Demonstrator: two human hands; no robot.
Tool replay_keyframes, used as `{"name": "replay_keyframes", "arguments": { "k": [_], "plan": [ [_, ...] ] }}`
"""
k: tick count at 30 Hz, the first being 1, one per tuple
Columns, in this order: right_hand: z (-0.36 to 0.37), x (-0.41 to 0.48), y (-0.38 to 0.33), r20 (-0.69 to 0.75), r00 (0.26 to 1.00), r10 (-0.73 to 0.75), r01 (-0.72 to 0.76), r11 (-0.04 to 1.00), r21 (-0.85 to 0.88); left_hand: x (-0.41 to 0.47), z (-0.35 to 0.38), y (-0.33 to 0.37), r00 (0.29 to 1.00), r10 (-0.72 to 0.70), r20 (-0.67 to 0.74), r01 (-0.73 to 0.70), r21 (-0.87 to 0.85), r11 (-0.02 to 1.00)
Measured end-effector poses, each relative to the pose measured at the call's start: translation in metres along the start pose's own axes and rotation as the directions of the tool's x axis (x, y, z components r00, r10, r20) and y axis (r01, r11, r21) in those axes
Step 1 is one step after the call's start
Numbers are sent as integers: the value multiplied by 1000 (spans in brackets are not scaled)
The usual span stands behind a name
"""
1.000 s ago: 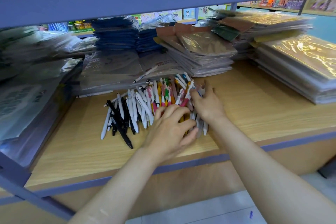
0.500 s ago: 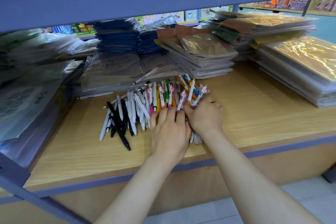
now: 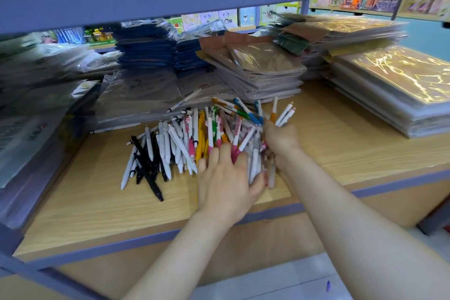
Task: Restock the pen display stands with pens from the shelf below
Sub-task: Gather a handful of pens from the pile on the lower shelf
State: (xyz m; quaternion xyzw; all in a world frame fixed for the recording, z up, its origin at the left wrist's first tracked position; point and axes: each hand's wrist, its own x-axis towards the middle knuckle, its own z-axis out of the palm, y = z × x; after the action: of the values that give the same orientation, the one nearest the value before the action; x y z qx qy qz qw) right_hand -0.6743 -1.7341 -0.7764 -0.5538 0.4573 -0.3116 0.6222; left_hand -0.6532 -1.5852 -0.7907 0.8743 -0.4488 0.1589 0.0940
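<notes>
Head view: since half a second ago, lifted a few pens point(image 3: 283, 114) out of the pen pile point(image 3: 185, 143), pinched in curled fingers of right hand point(image 3: 280, 140). Kept left hand point(image 3: 225, 180) flat on pile, fingers together. Probably first batch almost ready. Blocked just beyond fingertips by stacked packets point(image 3: 263, 73); found bare shelf point(image 3: 341, 134) right of fingers.

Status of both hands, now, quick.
Left hand: open, fingers flat on the pile of pens.
Right hand: closed around a bunch of pens, whose ends stick out above and below.
</notes>
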Motion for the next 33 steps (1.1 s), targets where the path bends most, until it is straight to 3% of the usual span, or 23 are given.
{"name": "replay_keyframes", "arguments": {
  "k": [5, 13, 17, 21, 28, 31, 33],
  "plan": [
    [-18, 7, -12, 107, 987, 120, -120, 993, -10, 10, -13, 7, 985, -64, 159, 63, 10, 998],
    [-45, 11, -20, 271, 958, 92, 30, 909, -415, 52, -15, 32, 954, -103, 281, 70, 124, 990],
    [-62, 13, -18, 343, 933, 112, 65, 883, -466, 69, -10, 41, 956, -93, 278, 20, 254, 967],
    [-75, 21, -11, 421, 890, 176, -26, 941, -338, 87, -1, 52, 938, -132, 320, 43, 271, 962],
    [-99, 30, -10, 512, 812, 280, -275, 957, -88, 95, -8, 58, 928, -43, 370, -19, 163, 986],
    [-101, 30, -8, 533, 797, 284, -406, 905, 124, 100, -17, 50, 913, -40, 406, 63, -43, 997],
    [-100, 29, -7, 583, 769, 262, -502, 812, 298, 104, -23, 43, 885, -30, 465, 214, -348, 913]
  ]
}}
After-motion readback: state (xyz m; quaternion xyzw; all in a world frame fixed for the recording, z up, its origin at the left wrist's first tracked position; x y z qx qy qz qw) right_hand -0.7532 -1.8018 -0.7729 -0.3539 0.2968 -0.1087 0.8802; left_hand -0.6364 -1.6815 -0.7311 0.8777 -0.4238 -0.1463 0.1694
